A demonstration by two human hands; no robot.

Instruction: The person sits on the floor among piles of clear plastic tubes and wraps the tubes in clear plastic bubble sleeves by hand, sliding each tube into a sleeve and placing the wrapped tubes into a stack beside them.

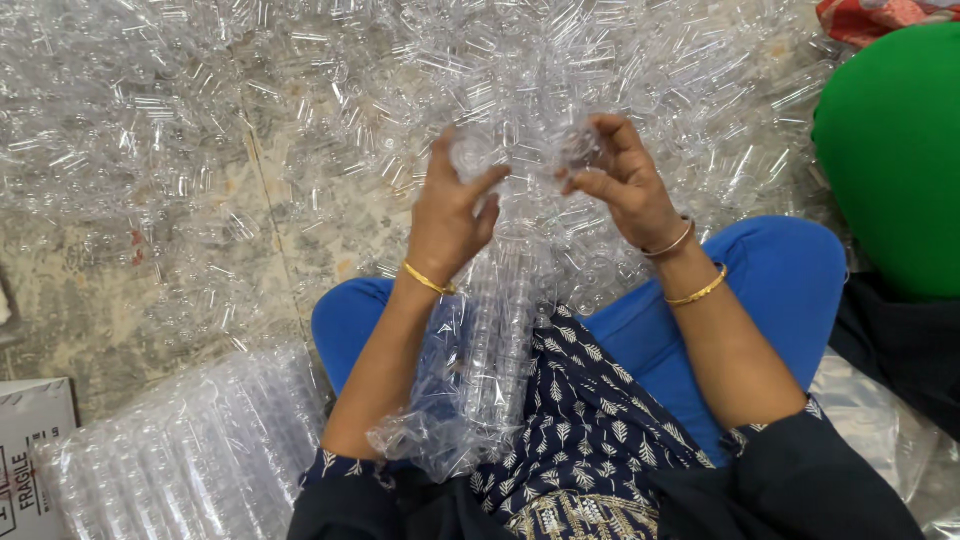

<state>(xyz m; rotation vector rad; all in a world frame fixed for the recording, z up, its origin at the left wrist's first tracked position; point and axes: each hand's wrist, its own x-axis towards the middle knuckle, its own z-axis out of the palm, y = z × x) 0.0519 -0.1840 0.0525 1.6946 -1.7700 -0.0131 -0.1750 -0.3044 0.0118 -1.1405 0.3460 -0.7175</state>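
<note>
**2 hands lifted over a floor of clear plastic bottles**

A heap of small clear plastic bottles (300, 90) spreads across the grey stone floor (90, 300), filling the upper part of the view. At the right edge sits a large green rounded object (895, 150), with a strip of red patterned cloth (870, 15) above it. At lower left lies a filled clear bag of packed bottles (190, 450), just beside a white cardboard box (30, 450). The person sits cross-legged in blue trousers (780, 270) and a dark printed garment (590, 420). A second clear bag (480, 380), holding bottles in rows, rests in the lap between the forearms. The left hand (450, 215) is raised above that bag, its fingers curled around 1 clear bottle (475, 150) held near the fingertips. The right hand (625, 180), just beside it, pinches another clear bottle (578, 150) between thumb and fingers. Each wrist wears thin gold bangles (695, 290).
</note>
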